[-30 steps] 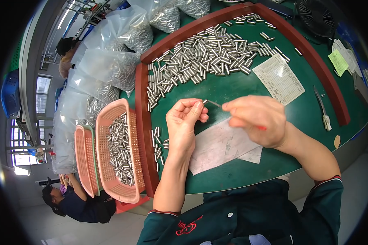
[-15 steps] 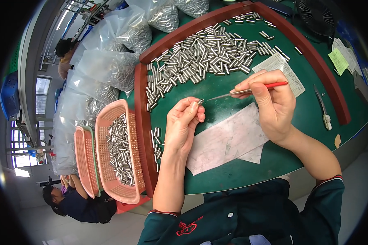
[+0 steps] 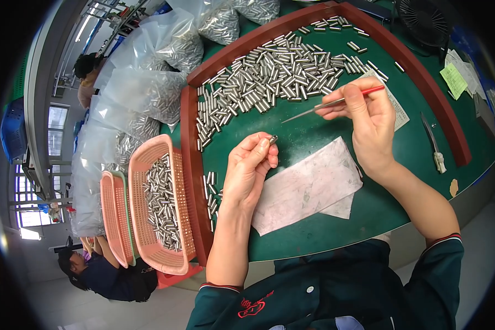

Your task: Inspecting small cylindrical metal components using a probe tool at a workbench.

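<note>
My left hand point(image 3: 246, 170) pinches a small shiny metal cylinder point(image 3: 273, 139) between thumb and fingers, its end poking out at the fingertips. In my right hand point(image 3: 373, 129) is a slim needle file point(image 3: 303, 114) with a red handle, gripped like a pen. Its tapered tip points left and lies apart from the cylinder, a little farther out. Below the hands a smudged pale cloth or paper point(image 3: 308, 190) lies on the green tabletop point(image 3: 302, 242). Beyond them spreads a large heap of similar metal cylinders point(image 3: 269, 74).
Dark red wooden rails point(image 3: 190, 137) border the work area. On the left stands a pink basket point(image 3: 162, 258) of cylinders, with clear bags point(image 3: 165, 91) of parts behind. A knife-like tool point(image 3: 435, 146) lies right; a black fan point(image 3: 423, 22) stands far right. Another person point(image 3: 107, 275) sits left.
My right hand has moved the needle file away from the cylinder, its tip now farther out. My left hand has shifted slightly right, still pinching the cylinder.
</note>
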Demonstrator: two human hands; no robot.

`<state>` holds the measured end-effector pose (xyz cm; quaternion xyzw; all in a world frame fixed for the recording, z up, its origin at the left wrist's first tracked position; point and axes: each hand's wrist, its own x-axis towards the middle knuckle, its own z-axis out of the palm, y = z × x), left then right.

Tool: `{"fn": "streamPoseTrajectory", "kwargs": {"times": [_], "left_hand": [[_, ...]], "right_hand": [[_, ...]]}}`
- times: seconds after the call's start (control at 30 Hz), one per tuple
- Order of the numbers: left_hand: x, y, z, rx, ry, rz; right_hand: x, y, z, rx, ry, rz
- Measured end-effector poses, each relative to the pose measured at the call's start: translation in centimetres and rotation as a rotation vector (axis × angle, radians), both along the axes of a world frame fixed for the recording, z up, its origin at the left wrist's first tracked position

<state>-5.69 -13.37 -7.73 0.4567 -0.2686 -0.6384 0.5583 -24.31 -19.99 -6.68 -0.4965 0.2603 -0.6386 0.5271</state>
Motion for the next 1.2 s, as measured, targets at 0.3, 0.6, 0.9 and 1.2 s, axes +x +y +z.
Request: {"fn": "streamPoseTrajectory", "kwargs": {"times": [0.3,0.6,0.9,1.2], "left_hand": [[-0.1,-0.1,0.0,0.005,0.011,-0.011],[0.0,-0.2,0.0,0.033,0.019,-0.001],[-0.4,0.0,0.2,0.028,-0.04,0.025],[-0.8,0.0,0.3,-0.03,-0.256,0.102]], "right_hand": [[0.1,0.4,-0.2,0.065,-0.025,0.098],[0.2,0.8,-0.2,-0.204,0.024,0.038],[0.3,1.0,-0.3,-0.313,0.078,0.018],[0.6,1.1,0.4,-0.672,0.368,-0.027]]}}
